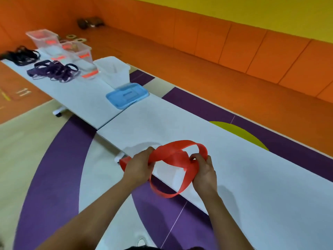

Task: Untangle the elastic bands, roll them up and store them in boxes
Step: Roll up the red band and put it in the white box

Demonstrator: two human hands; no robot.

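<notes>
A wide red elastic band (173,154) loops over the near edge of the white table (243,177). My left hand (139,166) grips one end of it at the table's edge. My right hand (204,173) pinches a twisted part of the band, and a lower loop hangs down past the table edge. Far left on the table lie a heap of purple bands (54,71) and a heap of black bands (22,55). Beside them stand clear boxes (79,55) with orange labels and an open white box (115,71).
A blue lid (127,95) lies flat on the table near the white box. A second white table (75,98) on castors adjoins the near one. Orange padded wall panels run along the far side. The floor has purple, beige and yellow shapes.
</notes>
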